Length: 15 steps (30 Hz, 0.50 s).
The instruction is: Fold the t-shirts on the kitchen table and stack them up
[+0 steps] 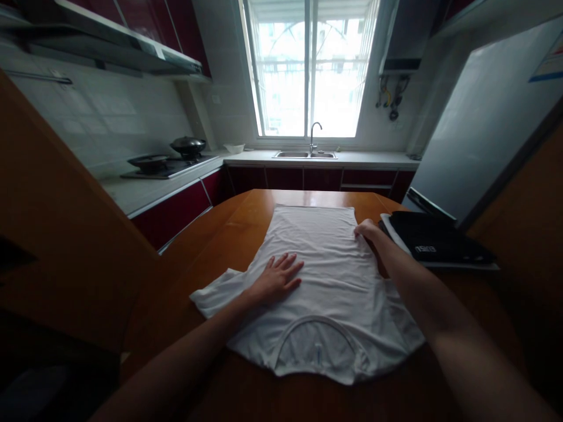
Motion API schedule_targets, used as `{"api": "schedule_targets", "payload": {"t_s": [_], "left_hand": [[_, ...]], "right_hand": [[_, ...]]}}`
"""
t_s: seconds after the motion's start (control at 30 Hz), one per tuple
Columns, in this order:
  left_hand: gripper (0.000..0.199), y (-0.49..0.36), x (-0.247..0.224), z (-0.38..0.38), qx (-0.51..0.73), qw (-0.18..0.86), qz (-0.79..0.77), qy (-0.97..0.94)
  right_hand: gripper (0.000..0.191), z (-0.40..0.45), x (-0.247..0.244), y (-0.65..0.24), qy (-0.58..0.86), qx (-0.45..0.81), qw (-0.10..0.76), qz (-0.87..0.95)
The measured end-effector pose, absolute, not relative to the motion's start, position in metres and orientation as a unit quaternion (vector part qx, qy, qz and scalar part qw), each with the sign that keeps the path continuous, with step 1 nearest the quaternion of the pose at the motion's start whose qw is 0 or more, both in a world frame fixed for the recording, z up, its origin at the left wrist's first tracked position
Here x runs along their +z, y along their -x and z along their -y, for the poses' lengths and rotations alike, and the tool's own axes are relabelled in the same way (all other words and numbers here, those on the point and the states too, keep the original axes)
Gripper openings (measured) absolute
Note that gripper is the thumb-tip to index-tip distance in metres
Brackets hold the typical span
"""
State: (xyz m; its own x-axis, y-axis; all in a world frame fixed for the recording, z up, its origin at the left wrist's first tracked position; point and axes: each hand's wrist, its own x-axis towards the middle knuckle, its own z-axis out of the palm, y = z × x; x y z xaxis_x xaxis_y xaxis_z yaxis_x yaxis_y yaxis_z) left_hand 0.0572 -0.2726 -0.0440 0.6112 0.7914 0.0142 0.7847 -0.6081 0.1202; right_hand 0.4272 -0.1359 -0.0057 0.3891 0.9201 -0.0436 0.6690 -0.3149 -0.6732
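Note:
A white T-shirt point(325, 264) lies spread on the wooden table point(229, 223), its neck opening toward me and its hem at the far side. Light creases run across its body. My left hand point(278, 278) rests flat on the shirt's left part with fingers spread. At the shirt's right side edge, near the hem, my right hand point(366, 228) has its fingers closed on the fabric. The right sleeve is partly behind my right forearm.
Folded dark clothes point(435, 237) with white lettering lie at the table's right. Beyond the table run a counter with a sink point(292, 155) and, on the left, a stove point(176, 168) with pans. A fridge point(475, 117) stands at right.

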Motion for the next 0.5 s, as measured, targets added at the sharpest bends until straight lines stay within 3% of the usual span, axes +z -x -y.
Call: {"api": "schedule_targets", "payload": {"t_s": [0.23,0.5], "left_hand": [[0.061,-0.056,-0.044,0.274,0.036,0.055,-0.438,-0.897],[0.059,-0.053,-0.025,0.247,0.103,0.068,-0.441,-0.889]], "right_hand": [[0.034,0.128,-0.005,-0.440,0.827,0.181,0.156,0.509],[0.053,0.140,-0.017,-0.402,0.766,0.055,0.176,0.616]]}}
